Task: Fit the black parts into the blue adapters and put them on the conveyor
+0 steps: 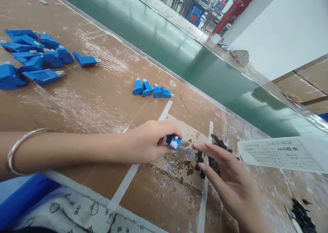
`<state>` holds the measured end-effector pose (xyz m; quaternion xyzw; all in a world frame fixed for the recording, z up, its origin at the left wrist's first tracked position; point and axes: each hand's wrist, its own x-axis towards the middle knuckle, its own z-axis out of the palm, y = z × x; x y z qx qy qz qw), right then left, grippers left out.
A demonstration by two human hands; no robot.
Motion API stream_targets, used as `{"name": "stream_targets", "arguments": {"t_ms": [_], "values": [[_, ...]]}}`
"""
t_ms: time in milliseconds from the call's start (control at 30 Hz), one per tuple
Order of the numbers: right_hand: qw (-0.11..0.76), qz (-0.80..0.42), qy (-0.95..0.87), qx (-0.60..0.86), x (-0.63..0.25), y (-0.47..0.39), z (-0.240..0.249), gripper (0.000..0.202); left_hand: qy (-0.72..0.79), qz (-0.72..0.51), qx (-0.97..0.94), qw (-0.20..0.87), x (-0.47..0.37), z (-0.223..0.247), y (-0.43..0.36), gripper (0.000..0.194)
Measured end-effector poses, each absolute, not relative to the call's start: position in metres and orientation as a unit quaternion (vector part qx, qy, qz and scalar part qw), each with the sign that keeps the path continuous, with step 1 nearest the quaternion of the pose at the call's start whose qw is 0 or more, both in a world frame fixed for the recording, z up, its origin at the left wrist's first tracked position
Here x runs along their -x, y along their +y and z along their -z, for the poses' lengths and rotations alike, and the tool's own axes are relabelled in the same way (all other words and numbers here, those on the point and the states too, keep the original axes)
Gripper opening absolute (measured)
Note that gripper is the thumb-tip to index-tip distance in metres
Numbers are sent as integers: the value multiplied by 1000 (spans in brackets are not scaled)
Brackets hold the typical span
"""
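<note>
My left hand (153,139) is closed around a small blue plastic part (174,142), whose white end faces up toward me. Just right of it stands a small clear round container (187,154) on a stained cardboard sheet (189,173). My right hand (228,178) is open, thumb and fingers apart, with nothing visible between them. Its fingertips hover beside the container and some small black pieces (200,159). More black pieces (220,142) lie behind that hand, partly covered by it.
Several blue parts (51,58) are heaped at the upper left, and a short row (147,88) lies ahead. White tape strips (205,198) cross the table. A printed label on a white bottle-like object (284,154) is at right. A green conveyor belt (164,44) runs beyond the edge.
</note>
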<state>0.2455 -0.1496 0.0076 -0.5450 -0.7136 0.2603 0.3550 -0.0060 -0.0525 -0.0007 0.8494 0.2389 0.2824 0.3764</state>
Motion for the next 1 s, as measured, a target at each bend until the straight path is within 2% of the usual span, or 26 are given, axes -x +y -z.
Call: {"name": "stream_targets", "arguments": {"t_ms": [200, 300, 433, 567, 733, 900, 1000], "values": [[310, -214, -758, 532, -243, -144, -5, 47, 147, -251, -951, 110, 12, 14, -48, 29], [304, -204, -760, 537, -241, -144, -6, 45, 114, -233, -964, 54, 13, 15, -45, 33], [301, -201, -761, 538, -239, -145, -8, 44, 129, -182, -972, 74, 10, 5, -46, 31], [291, -185, -770, 537, -239, -145, -8, 43, 158, -195, -962, 110, 8, -1, -48, 13], [286, -176, -778, 532, -239, -144, -8, 43, 161, -171, -964, 127, 11, -6, -43, 10], [291, -190, -770, 534, -241, -144, -7, 43, 154, -76, -978, 121, 14, -17, -36, 19], [326, -219, -738, 548, -239, -149, -9, 43, 139, -86, -980, 110, 15, -17, -36, 29]]}}
